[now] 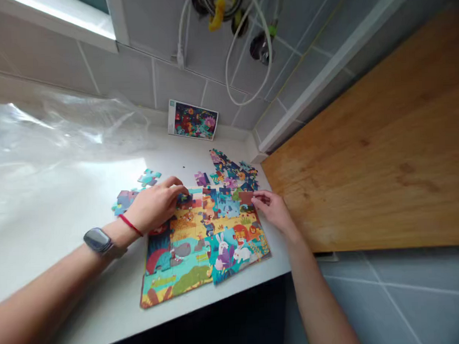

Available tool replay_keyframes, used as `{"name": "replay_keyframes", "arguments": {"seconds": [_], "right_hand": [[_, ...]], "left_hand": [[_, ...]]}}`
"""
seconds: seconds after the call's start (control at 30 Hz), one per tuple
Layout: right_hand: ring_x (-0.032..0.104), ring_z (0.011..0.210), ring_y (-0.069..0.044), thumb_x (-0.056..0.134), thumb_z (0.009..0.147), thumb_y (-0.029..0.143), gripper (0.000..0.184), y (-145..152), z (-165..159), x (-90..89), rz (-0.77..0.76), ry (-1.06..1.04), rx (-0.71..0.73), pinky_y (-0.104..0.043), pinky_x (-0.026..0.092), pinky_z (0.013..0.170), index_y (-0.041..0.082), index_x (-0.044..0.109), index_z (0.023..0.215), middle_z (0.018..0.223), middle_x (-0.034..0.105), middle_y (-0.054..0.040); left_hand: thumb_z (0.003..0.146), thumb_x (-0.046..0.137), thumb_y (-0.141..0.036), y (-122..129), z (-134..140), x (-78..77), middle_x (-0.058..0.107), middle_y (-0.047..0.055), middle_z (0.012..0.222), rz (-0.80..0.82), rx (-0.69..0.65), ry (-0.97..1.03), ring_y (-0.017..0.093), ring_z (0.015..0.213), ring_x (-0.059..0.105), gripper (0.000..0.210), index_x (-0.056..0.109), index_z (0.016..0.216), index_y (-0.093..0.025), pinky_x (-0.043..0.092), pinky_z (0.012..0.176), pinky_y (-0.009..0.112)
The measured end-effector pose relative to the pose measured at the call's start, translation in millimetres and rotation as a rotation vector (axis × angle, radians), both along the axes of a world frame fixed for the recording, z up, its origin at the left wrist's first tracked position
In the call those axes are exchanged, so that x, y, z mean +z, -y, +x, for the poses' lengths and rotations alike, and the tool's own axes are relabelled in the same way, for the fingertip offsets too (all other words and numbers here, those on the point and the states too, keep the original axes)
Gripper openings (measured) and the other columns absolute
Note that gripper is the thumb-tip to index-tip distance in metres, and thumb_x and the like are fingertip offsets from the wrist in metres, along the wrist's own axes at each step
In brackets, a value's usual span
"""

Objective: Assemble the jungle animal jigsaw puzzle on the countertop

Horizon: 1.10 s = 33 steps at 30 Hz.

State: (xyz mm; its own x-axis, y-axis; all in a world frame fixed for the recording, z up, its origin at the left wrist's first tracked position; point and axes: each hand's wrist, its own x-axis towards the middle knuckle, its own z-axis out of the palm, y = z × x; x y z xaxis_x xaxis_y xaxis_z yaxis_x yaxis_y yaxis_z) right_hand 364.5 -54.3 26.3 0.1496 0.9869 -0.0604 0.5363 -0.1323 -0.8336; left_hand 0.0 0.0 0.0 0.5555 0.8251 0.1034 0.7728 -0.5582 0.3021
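A colourful animal jigsaw puzzle [194, 243], largely joined, lies on the white counter [82, 277]. My left hand [159, 202], with a watch and a red cord on its wrist, reaches over the upper left of the puzzle. Its curled fingers pinch a dark puzzle piece [183, 198], partly hidden beneath them. At the upper right edge, my right hand [271, 206] has thumb and fingers closed on the side of a brown puzzle piece [246, 197]. Loose pieces [125, 199] lie left of my left hand, and a heap of darker pieces [231, 169] sits behind the puzzle.
A picture card [193, 119] leans against the tiled wall at the back. Clear plastic wrapping [62, 127] spreads over the counter's left rear. On the right stands a wooden panel [379, 146]. White cables [228, 76] hang above. The counter's front edge runs close below the puzzle.
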Motion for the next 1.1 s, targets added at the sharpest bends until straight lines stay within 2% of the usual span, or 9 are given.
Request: {"name": "replay_keyframes", "arguments": {"seconds": [0.17,0.43,0.6,0.77,0.83,0.93,1.03,1.1], "right_hand": [[0.072,0.081,-0.024,0.078,0.073,0.050,0.038,-1.6,2.1,-3.7,0.008,-0.025,-0.024,-0.037,0.059,0.077,0.018,0.075,0.094,0.091,0.079,-0.0101],[0.072,0.078,-0.024,0.082,0.070,0.053,0.046,-2.1,8.9,-16.1,-0.027,-0.072,-0.048,-0.038,0.060,0.075,0.017,0.074,0.099,0.086,0.078,-0.0098],[0.066,0.070,-0.020,0.073,0.077,0.048,0.039,-8.3,9.6,-12.0,0.061,0.154,-0.054,-0.036,0.057,0.072,0.017,0.077,0.101,0.090,0.077,-0.0093],[0.066,0.075,-0.020,0.064,0.087,0.040,0.030,-28.8,0.7,-3.3,0.165,0.327,-0.017,-0.036,0.057,0.077,0.019,0.078,0.104,0.101,0.078,-0.0100],[0.069,0.083,-0.022,0.064,0.089,0.037,0.027,-40.3,-6.1,-3.5,0.193,0.395,0.022,-0.038,0.057,0.084,0.020,0.079,0.104,0.105,0.077,-0.0099],[0.070,0.107,-0.026,0.066,0.091,0.034,0.025,-60.1,-20.9,-6.2,0.232,0.507,0.116,-0.042,0.054,0.102,0.020,0.080,0.108,0.115,0.075,-0.0121],[0.062,0.130,-0.028,0.068,0.093,0.036,0.033,-82.6,-40.8,-8.5,0.204,0.605,0.257,-0.044,0.044,0.117,0.021,0.078,0.122,0.137,0.068,-0.0138],[0.051,0.144,-0.029,0.067,0.096,0.040,0.043,-98.4,-54.0,-9.7,0.165,0.663,0.362,-0.045,0.037,0.124,0.023,0.072,0.136,0.155,0.056,-0.0129]], "left_hand": [[0.089,0.047,-0.015,0.1,-0.6,-2.3,0.067,0.010,0.129,0.009,0.001,0.027,0.021,0.078,0.071,0.042,0.075,0.118,-0.024,0.056,0.065,0.033],[0.093,0.045,-0.019,1.4,0.5,2.3,0.068,0.010,0.126,0.021,-0.001,0.038,0.020,0.074,0.069,0.038,0.076,0.115,-0.023,0.053,0.063,0.032],[0.094,0.045,-0.021,1.2,1.3,3.6,0.068,0.010,0.125,-0.003,0.007,0.049,0.020,0.073,0.068,0.037,0.076,0.115,-0.023,0.052,0.064,0.032],[0.094,0.047,-0.024,0.9,0.6,1.9,0.068,0.010,0.123,-0.024,0.011,0.098,0.019,0.072,0.068,0.035,0.076,0.113,-0.025,0.052,0.064,0.032],[0.096,0.046,-0.025,1.0,0.2,0.8,0.067,0.010,0.123,-0.011,0.007,0.096,0.020,0.073,0.068,0.035,0.076,0.113,-0.024,0.053,0.064,0.033],[0.098,0.043,-0.027,1.5,0.1,0.0,0.067,0.011,0.123,0.017,-0.004,0.082,0.021,0.074,0.070,0.036,0.076,0.113,-0.024,0.053,0.063,0.033],[0.100,0.040,-0.028,1.9,0.7,0.9,0.068,0.012,0.123,0.035,-0.009,0.051,0.022,0.076,0.071,0.038,0.076,0.113,-0.022,0.054,0.062,0.034],[0.102,0.040,-0.030,2.0,1.1,1.5,0.068,0.012,0.124,0.039,-0.011,0.031,0.023,0.077,0.071,0.038,0.075,0.114,-0.022,0.055,0.063,0.035]]}}
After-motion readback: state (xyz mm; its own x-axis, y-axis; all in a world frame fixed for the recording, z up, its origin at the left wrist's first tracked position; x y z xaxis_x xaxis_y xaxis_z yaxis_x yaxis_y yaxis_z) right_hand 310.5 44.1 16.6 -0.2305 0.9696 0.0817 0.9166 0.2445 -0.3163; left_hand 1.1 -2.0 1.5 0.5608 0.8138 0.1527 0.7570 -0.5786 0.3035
